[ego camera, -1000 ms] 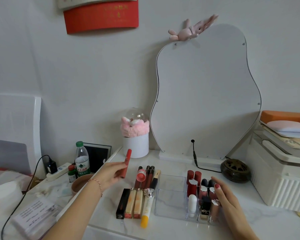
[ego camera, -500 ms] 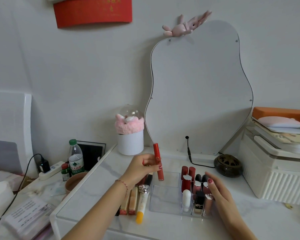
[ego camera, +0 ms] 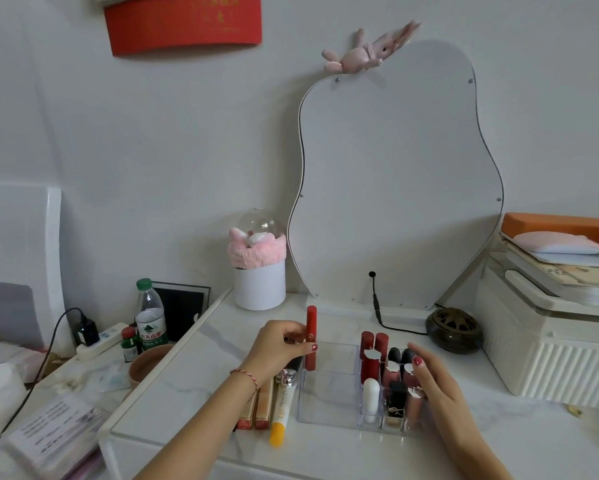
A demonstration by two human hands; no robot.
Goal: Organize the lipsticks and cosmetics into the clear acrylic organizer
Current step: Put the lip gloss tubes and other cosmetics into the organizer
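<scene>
My left hand pinches a tall red lip-gloss tube and holds it upright, its lower end at the back-left corner of the clear acrylic organizer. The organizer's right-hand slots hold several lipsticks and a white tube. My right hand rests with straight fingers against the organizer's right side. To the left of the organizer lie a yellow-tipped tube and two orange boxed sticks, partly hidden by my left forearm.
A wavy mirror leans on the wall behind, its black cable trailing down. A white tub with pink fluff, a dark round burner, a white box, a water bottle and a brown bowl surround the work spot.
My left hand carried the red tube from the left, over the loose cosmetics, to the organizer's left edge and turned it upright. My right hand stayed at the organizer.
</scene>
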